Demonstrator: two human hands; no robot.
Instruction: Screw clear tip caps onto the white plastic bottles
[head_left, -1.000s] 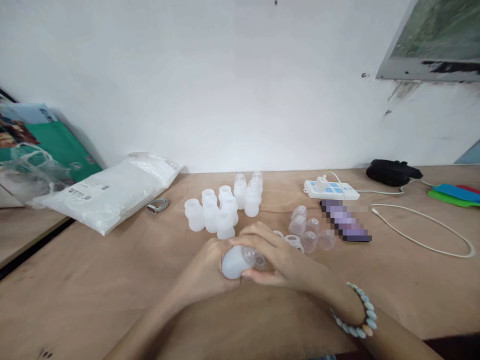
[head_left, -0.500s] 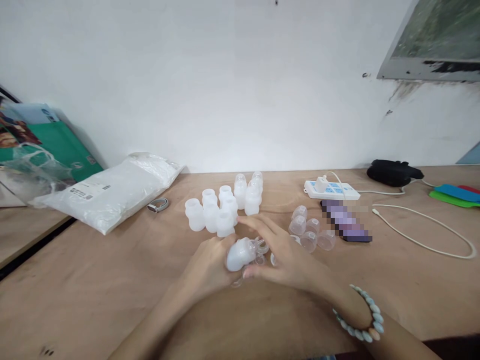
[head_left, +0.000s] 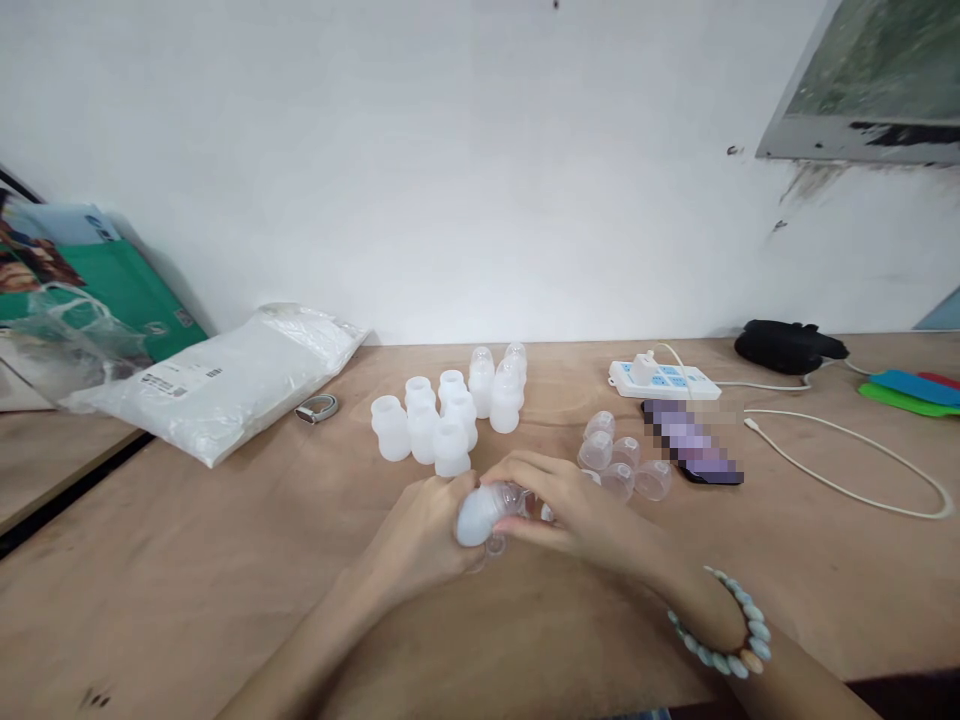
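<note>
My left hand (head_left: 421,525) is wrapped round the body of a small milky-white baby bottle (head_left: 474,518), tilted with its top to the right. Fingers and thumb of my right hand (head_left: 566,500) close round the bottle's clear teat end, which they partly hide. Just below the bottle, a clear ring-like piece (head_left: 496,545) shows on the table. Beyond my hands stand several open white bottles (head_left: 391,430). Behind them to the right are several bottles with clear domed caps (head_left: 505,400). Loose clear caps (head_left: 596,451) lie right of my right hand.
At the left lie a white plastic parcel (head_left: 232,385) and a grey strap (head_left: 316,409). To the right are a phone (head_left: 694,445), a power strip (head_left: 694,383), a white cable (head_left: 892,440) and a black case (head_left: 787,346). A wall borders the table's far edge.
My right hand has moved slightly left and its fingers have closed round the bottle's teat end. My left hand keeps its hold on the bottle.
</note>
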